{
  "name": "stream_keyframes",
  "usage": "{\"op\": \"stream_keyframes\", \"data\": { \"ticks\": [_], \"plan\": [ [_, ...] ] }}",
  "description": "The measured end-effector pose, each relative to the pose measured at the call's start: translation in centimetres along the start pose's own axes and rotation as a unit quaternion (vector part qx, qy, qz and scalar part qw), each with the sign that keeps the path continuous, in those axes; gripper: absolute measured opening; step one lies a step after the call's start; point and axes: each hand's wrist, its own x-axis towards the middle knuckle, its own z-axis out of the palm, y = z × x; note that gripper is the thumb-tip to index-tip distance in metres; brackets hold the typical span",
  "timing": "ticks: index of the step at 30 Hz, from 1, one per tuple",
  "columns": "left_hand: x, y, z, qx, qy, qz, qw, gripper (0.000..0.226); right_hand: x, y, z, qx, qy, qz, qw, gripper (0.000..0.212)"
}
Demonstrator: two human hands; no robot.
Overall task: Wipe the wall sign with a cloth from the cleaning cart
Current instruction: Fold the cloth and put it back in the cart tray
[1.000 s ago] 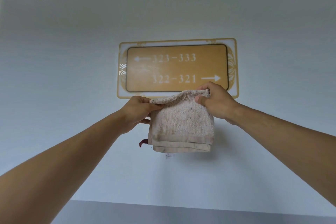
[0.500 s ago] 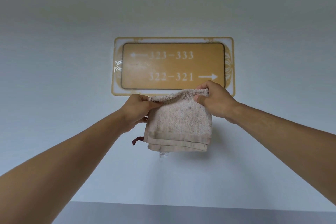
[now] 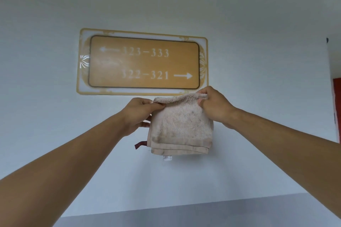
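A gold wall sign point(image 3: 144, 61) with white room numbers and arrows hangs on the pale wall, inside a clear frame with gold trim. Just below it I hold a folded beige cloth point(image 3: 181, 127) with a small dark red tag at its lower left. My left hand point(image 3: 140, 111) pinches the cloth's upper left corner. My right hand point(image 3: 215, 105) grips the upper right corner, close under the sign's lower right edge. The cloth hangs free and does not touch the sign.
The pale wall point(image 3: 55, 97) fills most of the view. A grey band point(image 3: 203, 215) runs along the bottom. A wall corner with a red strip point(image 3: 336, 108) shows at the right edge.
The view has tilted, so the sign now sits left of the hands and slanted. Both hands still hold the cloth by its top corners, slightly lower relative to the sign.
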Motion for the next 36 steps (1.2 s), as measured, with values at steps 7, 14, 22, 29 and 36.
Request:
{"op": "stream_keyframes", "data": {
  "ticks": [7, 14, 22, 29, 36],
  "plan": [
    [2.9, -0.8, 8.1, -0.092, -0.086, -0.012, 0.992, 0.032, -2.6, 4.4, -6.4, -0.002, 0.055, 0.062, 0.997, 0.019],
    [4.4, -1.9, 20.5, -0.122, -0.171, -0.038, 0.977, 0.032, -6.4, 10.5, -14.8, -0.006, 0.128, 0.116, 0.985, 0.019],
    [5.2, -0.2, 38.9, -0.123, -0.254, -0.027, 0.959, 0.027, -12.4, 19.1, -28.6, -0.006, 0.199, 0.203, 0.959, 0.028],
    [3.9, 1.6, 56.2, -0.123, -0.303, 0.009, 0.945, 0.026, -18.9, 27.0, -40.6, 0.013, 0.255, 0.26, 0.931, 0.025],
    [1.0, 0.8, 73.4, -0.14, -0.38, -0.006, 0.914, 0.03, -26.4, 35.3, -48.8, 0.043, 0.271, 0.35, 0.896, 0.019]
  ]
}}
